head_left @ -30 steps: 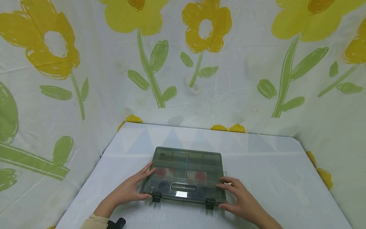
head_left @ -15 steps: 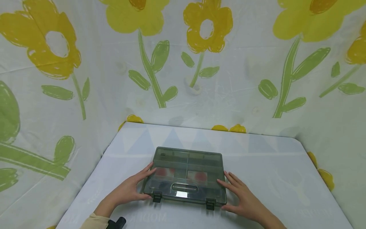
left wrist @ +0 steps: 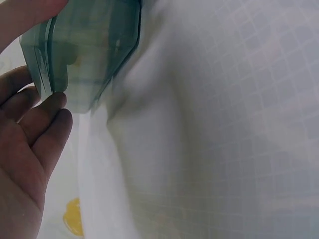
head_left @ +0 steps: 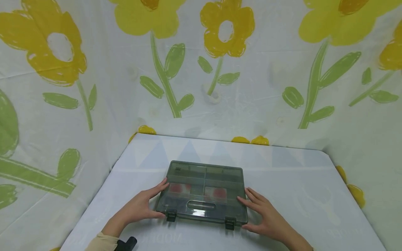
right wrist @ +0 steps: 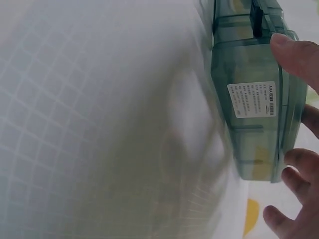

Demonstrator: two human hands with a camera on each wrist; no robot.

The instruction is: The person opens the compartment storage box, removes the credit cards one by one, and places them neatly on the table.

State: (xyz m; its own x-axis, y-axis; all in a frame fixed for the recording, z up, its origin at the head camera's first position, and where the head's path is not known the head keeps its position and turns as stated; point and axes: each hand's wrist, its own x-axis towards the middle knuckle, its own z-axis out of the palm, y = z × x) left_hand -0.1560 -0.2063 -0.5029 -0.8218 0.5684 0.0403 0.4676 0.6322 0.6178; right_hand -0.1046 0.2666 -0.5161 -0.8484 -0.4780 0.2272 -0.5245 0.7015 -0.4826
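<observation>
A translucent green storage case (head_left: 204, 193) rests on the white table with its lid down. Red round shapes (head_left: 176, 188) on pale pieces show through the lid. Along the front edge are two dark latches (head_left: 171, 217). My left hand (head_left: 142, 205) is at the left side, thumb at the front corner and extended fingers along the lid's edge. Mirroring it, my right hand (head_left: 265, 216) has its thumb at the front right corner and spread fingers touching the right edge. In the right wrist view, the little finger stands off the case, and a white printed label (right wrist: 252, 99) shows on the wall.
The white table (head_left: 289, 195) has pale printed triangles at the back. A flower-printed cloth (head_left: 251, 104) hangs behind it and at both sides. A black device (head_left: 125, 244) is strapped by the left sleeve (head_left: 102, 242).
The fingers of my right hand have straightened and spread along the case's right edge, covering a small clear piece that stuck out there. The case and left hand have hardly moved.
</observation>
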